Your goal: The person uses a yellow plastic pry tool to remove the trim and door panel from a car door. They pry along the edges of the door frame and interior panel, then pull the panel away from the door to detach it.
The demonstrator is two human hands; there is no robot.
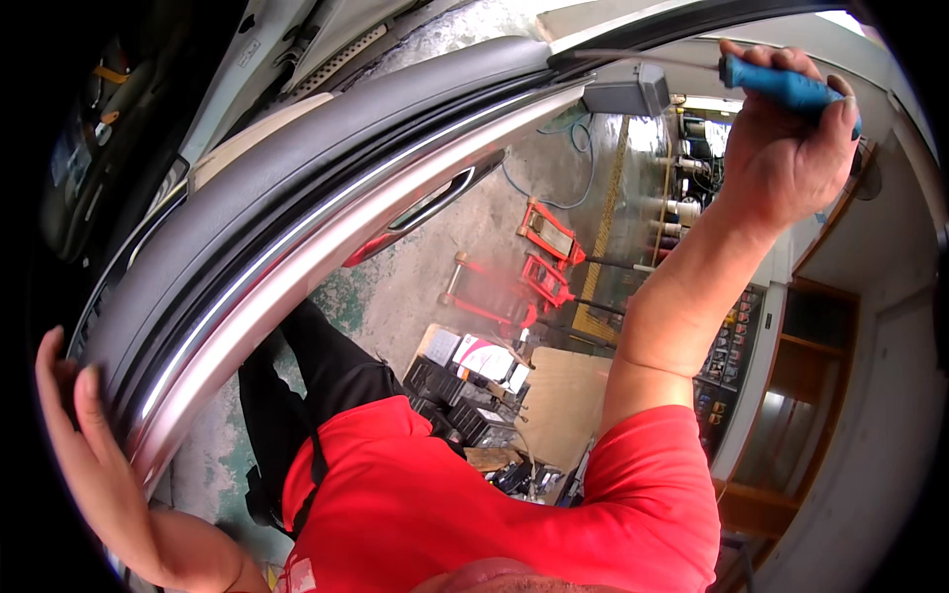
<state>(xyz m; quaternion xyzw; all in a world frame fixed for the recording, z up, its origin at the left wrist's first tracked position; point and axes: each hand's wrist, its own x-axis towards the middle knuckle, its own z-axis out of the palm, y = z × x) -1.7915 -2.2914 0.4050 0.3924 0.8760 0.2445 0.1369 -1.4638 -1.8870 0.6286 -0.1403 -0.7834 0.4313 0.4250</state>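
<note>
In my right hand (pixel 791 138), raised at the upper right, is a screwdriver (pixel 786 87) with a blue handle. Its long thin shaft reaches left to the far end of a car door's dark grey trim panel (pixel 316 128); whether the tip is wedged under the trim cannot be made out. My left hand (pixel 94 465) is at the near left end of the same door. Its fingers and thumb are stretched out and apart, with the fingertips against the panel's edge. A pale painted door frame (pixel 287 267) and a chrome strip run beside the trim.
A dark grey mirror-like block (pixel 633 91) juts out near the screwdriver shaft. Red floor jacks (pixel 547 280) stand on the concrete floor beyond the door. Boxes and tools lie on a cardboard sheet (pixel 573 395). Shelves (pixel 727 346) and a wooden-framed door (pixel 801 425) are at the right.
</note>
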